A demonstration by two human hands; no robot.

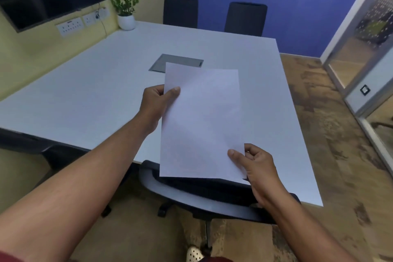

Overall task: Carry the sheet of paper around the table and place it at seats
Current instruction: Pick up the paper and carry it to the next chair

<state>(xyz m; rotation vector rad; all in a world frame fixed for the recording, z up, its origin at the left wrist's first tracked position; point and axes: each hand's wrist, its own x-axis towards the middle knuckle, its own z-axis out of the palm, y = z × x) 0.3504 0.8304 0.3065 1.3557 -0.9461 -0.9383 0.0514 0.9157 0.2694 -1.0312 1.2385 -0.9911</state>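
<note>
A blank white sheet of paper is held in the air over the near edge of the white table. My left hand pinches its left edge near the top, thumb on the face of the sheet. At the lower right corner my right hand pinches the sheet between thumb and fingers. Directly below the paper stands a black office chair, pushed in at the table's near side.
Two dark chairs stand at the far side against the blue wall. A grey cable hatch is set in the tabletop. A potted plant sits in the far left corner. Wooden floor runs along the right, beside a glass partition.
</note>
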